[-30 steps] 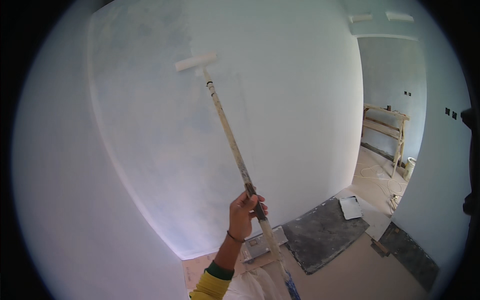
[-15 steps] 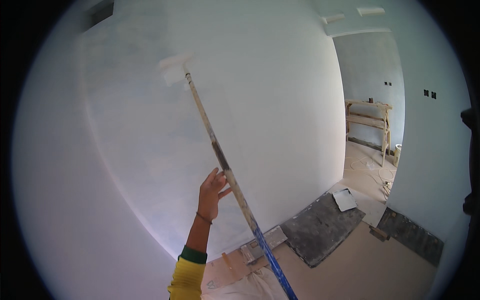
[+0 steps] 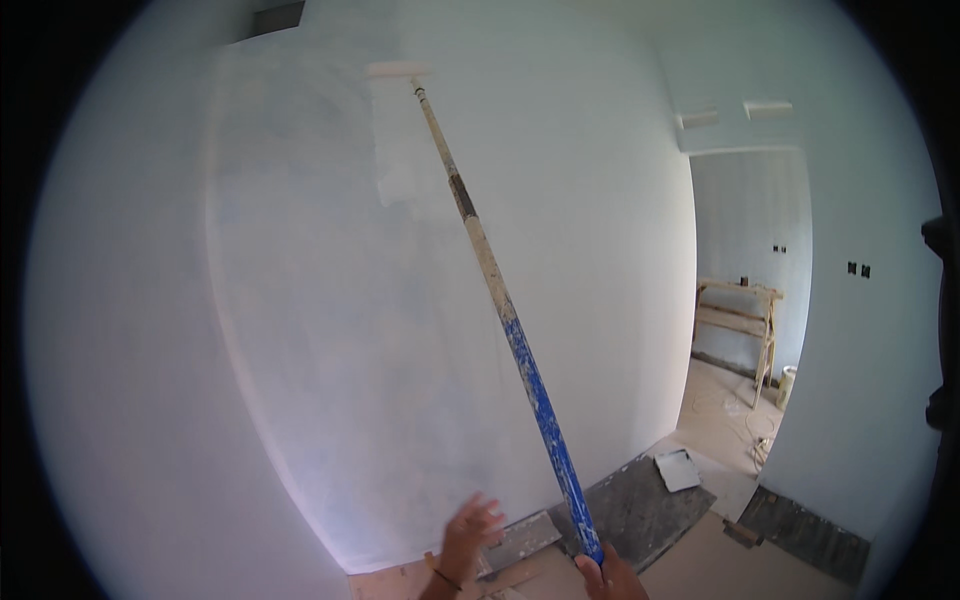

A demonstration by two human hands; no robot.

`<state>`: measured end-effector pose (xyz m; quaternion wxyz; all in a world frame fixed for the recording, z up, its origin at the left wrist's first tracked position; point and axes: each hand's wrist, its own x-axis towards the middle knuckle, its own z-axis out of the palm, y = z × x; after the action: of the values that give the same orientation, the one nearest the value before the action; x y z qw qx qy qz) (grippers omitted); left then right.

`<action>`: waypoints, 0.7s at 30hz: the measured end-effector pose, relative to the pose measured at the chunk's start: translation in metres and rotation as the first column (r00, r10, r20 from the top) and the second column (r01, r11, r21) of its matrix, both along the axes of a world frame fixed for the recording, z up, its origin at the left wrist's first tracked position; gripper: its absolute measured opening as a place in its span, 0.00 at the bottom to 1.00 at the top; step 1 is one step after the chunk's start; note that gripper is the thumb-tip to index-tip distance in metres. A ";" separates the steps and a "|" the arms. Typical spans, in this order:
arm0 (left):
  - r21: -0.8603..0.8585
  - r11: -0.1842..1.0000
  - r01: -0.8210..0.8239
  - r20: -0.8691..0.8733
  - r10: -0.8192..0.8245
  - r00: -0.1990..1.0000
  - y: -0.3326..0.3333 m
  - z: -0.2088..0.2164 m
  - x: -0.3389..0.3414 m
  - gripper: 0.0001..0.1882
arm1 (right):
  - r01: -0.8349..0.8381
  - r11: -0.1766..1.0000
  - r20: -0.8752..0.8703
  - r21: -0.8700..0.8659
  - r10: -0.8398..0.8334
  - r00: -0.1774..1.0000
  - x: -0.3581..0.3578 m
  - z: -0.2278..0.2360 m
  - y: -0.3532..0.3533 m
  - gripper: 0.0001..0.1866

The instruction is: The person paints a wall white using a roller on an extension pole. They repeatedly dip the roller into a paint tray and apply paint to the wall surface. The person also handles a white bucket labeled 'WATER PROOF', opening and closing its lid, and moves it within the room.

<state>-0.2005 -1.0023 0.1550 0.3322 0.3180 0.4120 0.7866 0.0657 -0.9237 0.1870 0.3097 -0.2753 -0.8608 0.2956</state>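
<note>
A paint roller (image 3: 398, 70) rests against the pale wall (image 3: 330, 300), high up, with a whiter strip of fresh paint below it. Its long pole (image 3: 545, 410), blue and paint-spattered on the lower half, slants down toward me. My right hand (image 3: 612, 578) is wrapped round the pole's lower end, partly cut off by the picture's edge. Left of the pole, my left hand (image 3: 472, 525) is apart from it, fingers spread and a little blurred, holding nothing. A dark band circles that wrist.
A white paint tray (image 3: 678, 470) sits on a dark board (image 3: 640, 510) at the wall's foot. Through the doorway at right stand a wooden trestle (image 3: 738, 315) and a bucket (image 3: 787, 388), near a loose cable. Another dark board (image 3: 815, 535) lies by the right wall.
The roller has gone higher up the wall, lengthening the white strip. My left hand has come away from the pole and dropped. My right hand has come into view, and the view has tilted upward.
</note>
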 end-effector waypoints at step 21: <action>0.353 0.795 0.494 -0.021 -0.521 0.853 0.178 0.222 -0.123 0.31 | -0.101 0.991 -0.267 -0.082 0.076 0.961 -0.344 0.308 0.142 0.28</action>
<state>-0.3239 -0.8244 0.3766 0.4856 0.4392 0.1538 0.7400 -0.2786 -0.7816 0.4945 0.3942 -0.2092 -0.8085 0.3837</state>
